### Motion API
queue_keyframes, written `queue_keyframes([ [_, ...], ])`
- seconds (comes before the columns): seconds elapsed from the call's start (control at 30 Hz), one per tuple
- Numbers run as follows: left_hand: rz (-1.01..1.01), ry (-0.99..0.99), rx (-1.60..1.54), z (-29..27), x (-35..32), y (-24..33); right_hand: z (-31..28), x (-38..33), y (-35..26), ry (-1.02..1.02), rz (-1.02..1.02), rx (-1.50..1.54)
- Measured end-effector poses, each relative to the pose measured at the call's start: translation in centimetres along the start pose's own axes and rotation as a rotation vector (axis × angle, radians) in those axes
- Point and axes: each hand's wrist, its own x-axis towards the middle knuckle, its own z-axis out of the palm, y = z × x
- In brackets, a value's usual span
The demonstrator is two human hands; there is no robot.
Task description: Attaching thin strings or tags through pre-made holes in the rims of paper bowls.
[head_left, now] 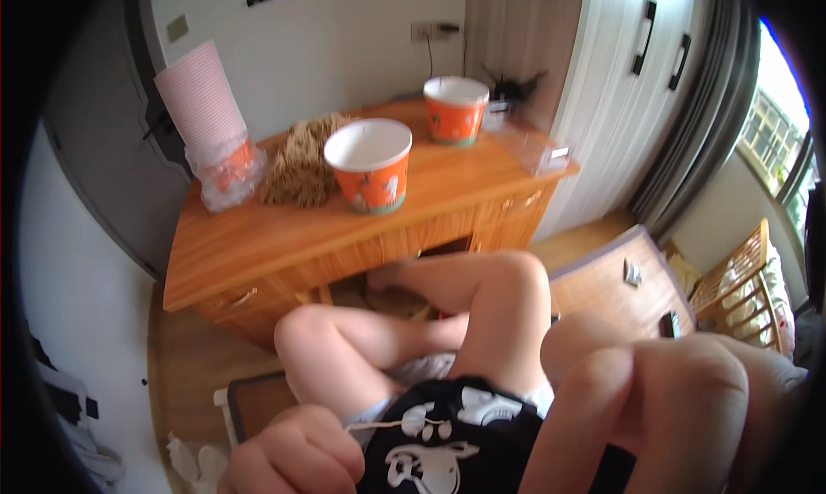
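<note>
My left hand [297, 455] is low in front of my shirt, its fingers curled in a pinch. From it a thin cream string [379, 424] runs out to the right across the black shirt [439, 460] with white cartoon prints. My right hand [662, 408] looms large and close at the lower right, its fingers bent with the tips out of sight. Whatever it holds, if anything, is hidden. On the wooden desk ahead stand two orange and white paper buckets [368, 169]. A heap of tan strands [305, 161] lies left of the nearer one.
A leaning stack of pink-white paper tubs [203, 98] in clear plastic stands at the desk's [258, 244] left. Clear plastic boxes [546, 158] sit at its right end. My bent legs [508, 322] are between me and the desk. At the right are a mat [619, 274] and wooden chair [740, 279].
</note>
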Motion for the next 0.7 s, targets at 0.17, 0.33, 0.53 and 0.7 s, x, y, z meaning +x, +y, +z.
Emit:
queue_keyframes([
  [0.17, 0.220, 0.158, 0.021, 3.3, -0.6, 1.1, 0.4, -3.7, -6.1, -0.069, -0.043, -0.118],
  [0.33, 0.257, -0.044, -0.146, 5.1, 3.4, -0.3, 3.7, 0.4, -2.2, 0.012, 0.012, -0.222],
  [0.53, 0.073, -0.090, 0.015, 1.0, 0.8, 3.5, 3.1, -16.2, -13.3, 0.148, 0.006, -0.167],
  [0.7, 0.206, -0.231, -0.061, 2.2, 2.5, 4.2, 4.8, -11.6, -9.3, 0.197, 0.006, -0.181],
])
